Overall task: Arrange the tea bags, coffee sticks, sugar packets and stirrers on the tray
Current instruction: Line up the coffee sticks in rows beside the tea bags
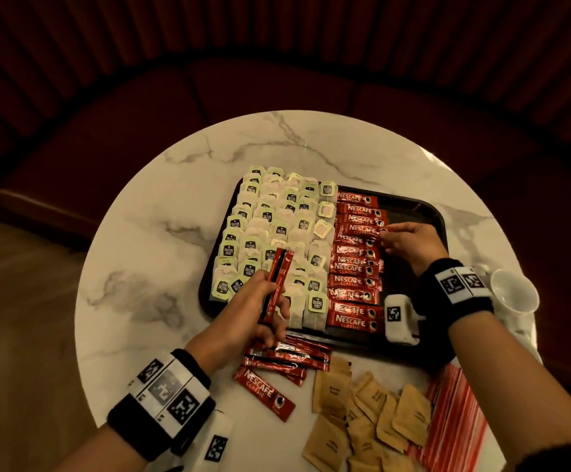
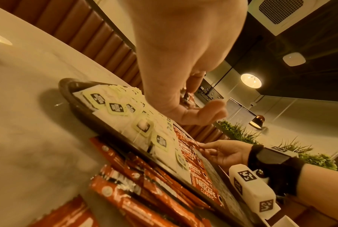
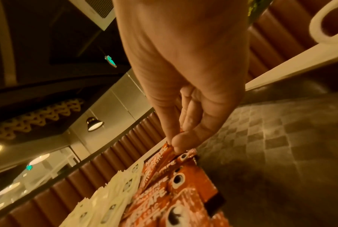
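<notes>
A dark tray (image 1: 423,212) on the marble table holds rows of green-tagged tea bags (image 1: 267,233) on its left and a column of red coffee sticks (image 1: 357,264) in the middle. My left hand (image 1: 260,311) grips two red coffee sticks (image 1: 277,284) above the tea bags near the tray's front. My right hand (image 1: 406,243) pinches the end of a coffee stick (image 3: 173,152) in the column's upper part. Loose coffee sticks (image 1: 287,359), brown sugar packets (image 1: 369,413) and red-striped stirrers (image 1: 454,420) lie on the table in front of the tray.
A white cup (image 1: 515,294) stands at the table's right edge beside my right wrist. The tray's right part (image 3: 280,145) is bare dark surface. A dark red bench (image 1: 277,86) curves behind the round table (image 1: 148,233).
</notes>
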